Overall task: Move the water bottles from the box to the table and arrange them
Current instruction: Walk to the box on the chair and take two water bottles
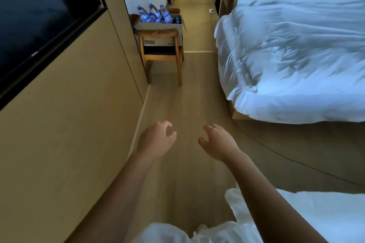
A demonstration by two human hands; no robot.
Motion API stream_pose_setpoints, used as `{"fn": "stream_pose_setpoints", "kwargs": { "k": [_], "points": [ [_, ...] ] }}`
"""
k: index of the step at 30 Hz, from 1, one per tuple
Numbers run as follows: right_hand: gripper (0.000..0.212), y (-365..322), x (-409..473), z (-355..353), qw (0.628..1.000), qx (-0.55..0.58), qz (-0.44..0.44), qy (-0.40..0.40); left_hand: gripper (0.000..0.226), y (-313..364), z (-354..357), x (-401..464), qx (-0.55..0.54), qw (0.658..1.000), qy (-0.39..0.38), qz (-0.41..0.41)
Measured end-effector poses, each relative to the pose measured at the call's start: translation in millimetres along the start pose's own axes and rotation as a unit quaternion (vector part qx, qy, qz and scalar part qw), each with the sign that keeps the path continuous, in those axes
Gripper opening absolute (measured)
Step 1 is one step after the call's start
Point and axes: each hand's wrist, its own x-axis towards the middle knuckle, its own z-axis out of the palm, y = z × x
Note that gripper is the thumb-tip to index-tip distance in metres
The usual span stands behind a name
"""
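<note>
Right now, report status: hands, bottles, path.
Left hand and right hand open, empty. Water bottles in box on chair ahead. Floor between looks unobstructed.

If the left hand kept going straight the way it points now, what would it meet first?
Probably the wooden chair bearing the box of water bottles. Until then only bare floor shows ahead of the empty left hand, though depth is unclear.

A cardboard box (162, 25), top flaps open, sits on the seat of a wooden chair (161, 53) against the left wall, far down the room. Clear water bottles (153, 14) with blue labels and caps (three stand tall, others lower and harder to count) poke up out of it
</note>
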Motion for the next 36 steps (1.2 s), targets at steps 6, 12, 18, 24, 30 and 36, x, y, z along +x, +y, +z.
{"fn": "stream_pose_setpoints", "kwargs": {
  "k": [6,12,18,24,30,36],
  "points": [
    [0.044,15.3,104.6,-16.8,1.000,0.002,-0.002,-0.022,0.036,4.7,2.3,110.9,-0.013,1.000,-0.014,-0.010],
    [0.048,19.0,241.5,-26.4,1.000,-0.008,-0.007,-0.005,0.035,-8.8,-5.1,251.7,-0.027,1.000,-0.001,0.006],
    [0.050,-5.1,389.3,-46.2,1.000,-0.002,0.006,0.009,0.036,-35.0,-43.1,401.1,-0.022,1.000,-0.008,0.019],
    [0.048,-9.7,496.8,-59.5,0.999,0.019,0.026,0.018,0.035,-48.9,-66.1,516.5,-0.025,0.999,-0.022,0.034],
    [0.049,0.6,597.7,-72.3,0.999,0.030,0.032,0.006,0.037,-49.8,-67.7,615.2,-0.023,0.998,-0.037,0.043],
    [0.040,26.3,722.8,-101.1,0.999,0.046,0.013,0.003,0.039,-26.2,-67.5,747.1,-0.026,0.998,-0.015,0.052]
  ]
}}
